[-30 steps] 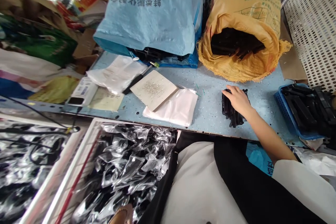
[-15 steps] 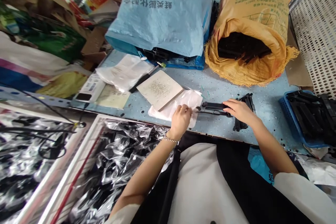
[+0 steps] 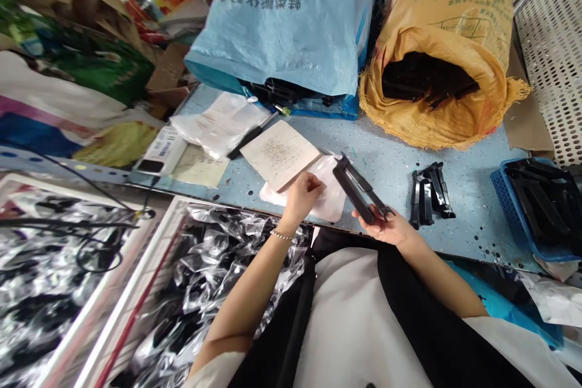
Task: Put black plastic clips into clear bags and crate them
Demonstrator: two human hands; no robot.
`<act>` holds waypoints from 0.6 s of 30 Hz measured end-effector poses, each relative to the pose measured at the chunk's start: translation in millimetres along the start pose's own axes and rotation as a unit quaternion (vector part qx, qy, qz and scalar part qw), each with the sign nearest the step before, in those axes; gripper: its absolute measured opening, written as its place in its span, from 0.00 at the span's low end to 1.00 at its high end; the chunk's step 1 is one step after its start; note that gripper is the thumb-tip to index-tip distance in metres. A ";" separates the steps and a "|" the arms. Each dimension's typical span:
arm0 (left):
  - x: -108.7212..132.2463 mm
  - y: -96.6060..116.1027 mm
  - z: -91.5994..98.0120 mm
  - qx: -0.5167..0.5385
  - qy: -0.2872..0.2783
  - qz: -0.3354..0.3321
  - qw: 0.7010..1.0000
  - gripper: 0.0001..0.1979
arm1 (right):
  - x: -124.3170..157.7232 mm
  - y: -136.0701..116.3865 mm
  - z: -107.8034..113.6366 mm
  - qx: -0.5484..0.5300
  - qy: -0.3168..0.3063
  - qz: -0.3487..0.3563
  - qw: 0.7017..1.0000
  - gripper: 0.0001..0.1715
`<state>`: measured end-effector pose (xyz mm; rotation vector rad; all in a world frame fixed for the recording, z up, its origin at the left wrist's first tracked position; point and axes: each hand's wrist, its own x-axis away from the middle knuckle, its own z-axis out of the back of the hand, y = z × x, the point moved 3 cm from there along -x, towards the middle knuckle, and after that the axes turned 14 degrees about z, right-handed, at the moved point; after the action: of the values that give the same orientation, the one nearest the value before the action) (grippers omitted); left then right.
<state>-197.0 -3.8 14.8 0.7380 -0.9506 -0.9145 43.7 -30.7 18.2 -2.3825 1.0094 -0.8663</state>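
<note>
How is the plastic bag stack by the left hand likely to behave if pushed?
The plastic bags look thin, so they'd probably crumple rather than stay stiff. Their sheen suggests layers might slide over each other. The square board lying partly on top may pin them.

A board (image 3: 279, 154) lies on plastic bags (image 3: 331, 206); right of them, loose parts (image 3: 426, 200), then a basket (image 3: 505, 209)
</note>
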 end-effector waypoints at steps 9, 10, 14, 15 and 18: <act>29.7 16.8 3.4 -0.204 0.053 -0.284 0.935 0.24 | -4.7 34.6 10.0 -0.142 0.015 -0.162 0.976 0.10; 40.0 21.4 -0.3 -0.191 0.033 -0.306 0.932 0.25 | -7.1 33.2 8.0 -0.119 0.006 -0.151 0.981 0.10; 87.6 39.3 -21.5 -0.133 -0.093 -0.373 0.914 0.29 | -19.2 23.9 3.2 0.035 0.031 0.000 0.999 0.08; 96.6 42.2 -26.8 -0.122 -0.123 -0.375 0.911 0.29 | -19.6 22.0 1.7 0.055 0.044 0.028 0.997 0.09; 111.9 48.3 -37.7 -0.122 -0.149 -0.368 0.909 0.30 | -10.9 14.4 -6.3 0.151 0.072 0.108 0.980 0.09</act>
<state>-116.0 -77.9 79.6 0.7618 -0.7959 -1.8207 26.4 -32.8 10.3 -1.9414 1.0808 -1.0395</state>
